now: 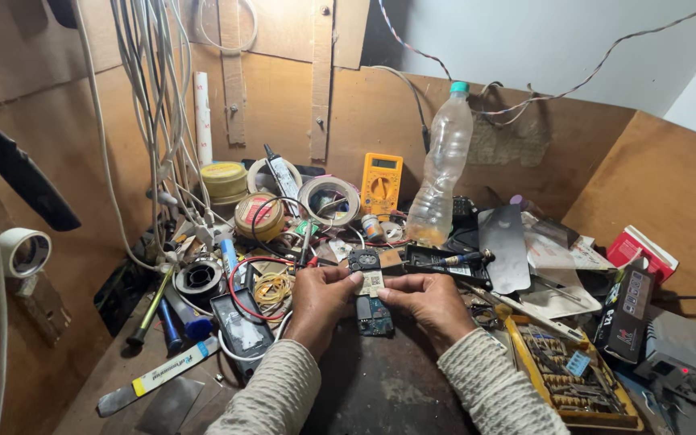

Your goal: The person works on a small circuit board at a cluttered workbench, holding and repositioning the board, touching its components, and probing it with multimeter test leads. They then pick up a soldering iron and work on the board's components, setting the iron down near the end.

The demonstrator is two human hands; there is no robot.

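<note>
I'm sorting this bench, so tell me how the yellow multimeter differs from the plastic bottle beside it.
The multimeter is opaque yellow, flat and boxy, leaning against the back board; the bottle is clear, tall and round with a teal cap, and stands upright. The bottle rises higher than the multimeter. Both sit behind the circuit board, away from both hands.

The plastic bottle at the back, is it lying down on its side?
No, the plastic bottle stands upright against the wooden back wall, with its green cap at the top.
</note>
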